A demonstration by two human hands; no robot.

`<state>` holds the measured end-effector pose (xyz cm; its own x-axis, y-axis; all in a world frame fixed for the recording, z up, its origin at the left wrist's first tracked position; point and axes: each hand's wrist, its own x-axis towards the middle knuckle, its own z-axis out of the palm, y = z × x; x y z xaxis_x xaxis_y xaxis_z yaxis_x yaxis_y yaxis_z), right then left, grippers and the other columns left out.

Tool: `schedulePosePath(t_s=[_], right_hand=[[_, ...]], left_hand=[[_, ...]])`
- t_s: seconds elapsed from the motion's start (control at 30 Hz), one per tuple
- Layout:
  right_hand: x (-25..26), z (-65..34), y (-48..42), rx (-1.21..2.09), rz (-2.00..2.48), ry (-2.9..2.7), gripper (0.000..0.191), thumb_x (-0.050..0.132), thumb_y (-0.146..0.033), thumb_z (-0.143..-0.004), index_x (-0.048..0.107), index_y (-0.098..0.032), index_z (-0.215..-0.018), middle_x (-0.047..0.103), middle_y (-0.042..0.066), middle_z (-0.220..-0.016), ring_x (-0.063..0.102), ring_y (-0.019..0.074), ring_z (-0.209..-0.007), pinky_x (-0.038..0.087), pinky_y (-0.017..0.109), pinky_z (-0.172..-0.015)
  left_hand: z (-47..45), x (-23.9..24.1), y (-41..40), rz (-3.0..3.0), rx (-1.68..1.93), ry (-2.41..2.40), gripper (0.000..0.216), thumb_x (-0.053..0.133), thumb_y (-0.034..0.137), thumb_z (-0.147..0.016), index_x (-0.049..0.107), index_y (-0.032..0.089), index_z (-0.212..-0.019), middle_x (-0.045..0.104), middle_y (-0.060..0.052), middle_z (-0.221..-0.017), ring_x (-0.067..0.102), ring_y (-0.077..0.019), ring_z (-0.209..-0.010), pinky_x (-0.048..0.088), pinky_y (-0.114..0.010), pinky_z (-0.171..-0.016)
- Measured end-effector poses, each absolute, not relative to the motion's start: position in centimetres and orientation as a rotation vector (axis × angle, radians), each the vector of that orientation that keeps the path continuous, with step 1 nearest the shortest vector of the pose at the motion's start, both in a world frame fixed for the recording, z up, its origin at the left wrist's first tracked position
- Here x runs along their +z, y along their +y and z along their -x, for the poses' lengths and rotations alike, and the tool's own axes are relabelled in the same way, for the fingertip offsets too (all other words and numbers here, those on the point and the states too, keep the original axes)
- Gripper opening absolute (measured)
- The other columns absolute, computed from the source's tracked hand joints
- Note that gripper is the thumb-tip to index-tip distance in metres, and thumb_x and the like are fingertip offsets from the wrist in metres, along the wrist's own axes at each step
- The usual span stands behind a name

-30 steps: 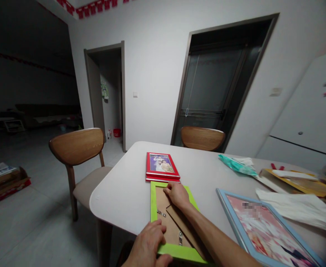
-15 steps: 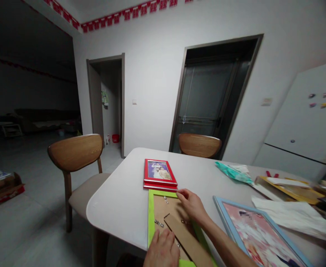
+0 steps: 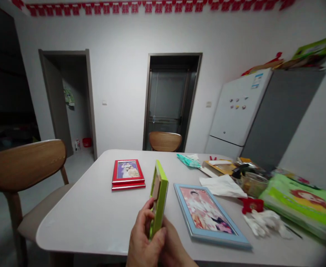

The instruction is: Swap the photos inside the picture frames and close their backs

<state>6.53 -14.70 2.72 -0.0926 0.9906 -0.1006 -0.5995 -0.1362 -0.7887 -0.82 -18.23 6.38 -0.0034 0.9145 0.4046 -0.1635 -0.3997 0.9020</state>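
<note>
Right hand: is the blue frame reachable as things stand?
Probably yes, path-wise: the blue frame lies flat on the table just right of the right hand, nothing between. But that hand and the left hand both grip the upright green frame, so it isn't free.

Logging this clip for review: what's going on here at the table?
A person holds a green photo frame upright, edge toward the camera, gripping its lower end with the left hand and right hand above the white table. A red frame and a blue frame lie flat on the table, picture side up.
</note>
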Motion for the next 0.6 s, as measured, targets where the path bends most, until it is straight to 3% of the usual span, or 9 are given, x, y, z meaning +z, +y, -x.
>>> schedulePosePath(t_s=[0.13, 0.2, 0.27, 0.43, 0.5, 0.6], right_hand=[[5.1, -14.8, -12.9, 1.177, 1.081, -0.827, 0.047, 0.055, -0.036, -0.064, 0.050, -0.021, -0.109, 0.064, -0.001, -0.070, 0.057, 0.0135, -0.056, 0.044, 0.024, -0.053], [6.0, -20.3, -11.9, 1.044, 1.321, -0.944, 0.052, 0.051, -0.033, -0.065, 0.046, -0.018, -0.115, 0.065, 0.000, -0.068, 0.056, 0.0141, -0.052, 0.043, 0.025, -0.050], [6.4, -25.2, -11.1, 0.920, 1.548, -1.053, 0.058, 0.049, -0.030, -0.065, 0.041, -0.014, -0.120, 0.065, 0.001, -0.067, 0.056, 0.0141, -0.049, 0.042, 0.025, -0.050], [4.7, -32.4, -10.0, 0.567, 1.910, -1.349, 0.056, 0.047, -0.030, -0.063, 0.048, -0.005, -0.113, 0.059, -0.001, -0.049, 0.056, 0.0172, -0.051, 0.039, 0.024, -0.049], [3.3, -33.6, -9.7, 0.557, 1.922, -1.419, 0.055, 0.045, -0.030, -0.063, 0.050, -0.005, -0.112, 0.062, 0.001, -0.054, 0.058, 0.0184, -0.056, 0.040, 0.025, -0.052], [1.2, -34.0, -9.2, 0.532, 1.887, -1.477, 0.050, 0.046, -0.031, -0.062, 0.054, -0.010, -0.107, 0.067, 0.005, -0.080, 0.061, 0.0197, -0.073, 0.043, 0.025, -0.063]], left_hand=[[-2.0, 7.5, -16.5, -1.179, 1.582, 0.676, 0.057, 0.060, 0.021, -0.065, 0.031, 0.021, -0.114, 0.051, -0.009, -0.115, 0.047, -0.0210, -0.105, 0.039, -0.032, -0.087], [-3.3, 7.4, -15.5, -1.071, 1.509, 0.619, 0.066, 0.059, 0.019, -0.065, 0.023, 0.019, -0.120, 0.052, -0.010, -0.113, 0.051, -0.0202, -0.101, 0.042, -0.031, -0.084], [-5.0, 6.3, -14.7, -1.011, 1.398, 0.597, 0.064, 0.058, 0.014, -0.062, 0.028, 0.016, -0.118, 0.054, -0.011, -0.110, 0.054, -0.0201, -0.097, 0.044, -0.029, -0.080], [-9.3, 1.9, -14.1, -1.214, 1.196, 0.758, 0.054, 0.047, 0.004, -0.057, 0.042, 0.013, -0.110, 0.056, -0.009, -0.109, 0.054, -0.0184, -0.096, 0.044, -0.025, -0.079], [-10.1, 0.9, -14.2, -1.401, 1.154, 0.932, 0.056, 0.046, 0.004, -0.058, 0.042, 0.013, -0.113, 0.053, -0.008, -0.113, 0.050, -0.0175, -0.102, 0.038, -0.026, -0.087], [-10.2, 0.2, -14.3, -1.658, 1.030, 1.148, 0.065, 0.051, 0.007, -0.056, 0.038, 0.010, -0.120, 0.042, -0.009, -0.125, 0.036, -0.0182, -0.115, 0.024, -0.025, -0.098]])
